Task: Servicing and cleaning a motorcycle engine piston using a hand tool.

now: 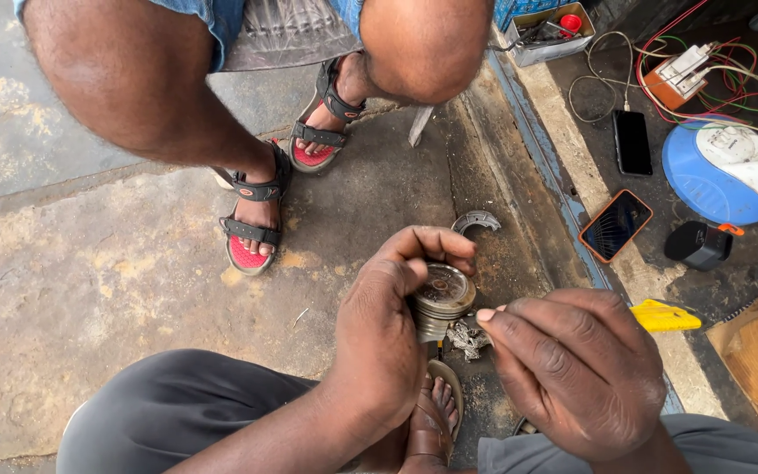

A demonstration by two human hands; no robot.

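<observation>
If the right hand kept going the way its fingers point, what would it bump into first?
The right hand points left, so it would probably meet the round metal piston that the left hand holds; the gap looks tiny, but depth is unclear.

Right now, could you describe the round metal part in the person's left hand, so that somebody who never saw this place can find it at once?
Start at the stained concrete floor between the two seated people, then look low in the middle, where two hands meet. The left hand closes its grip on a piston, a short silver cylinder with ring grooves around its side. Unlike the curved grey metal piece lying on the floor beyond it, it is round and held.
</observation>
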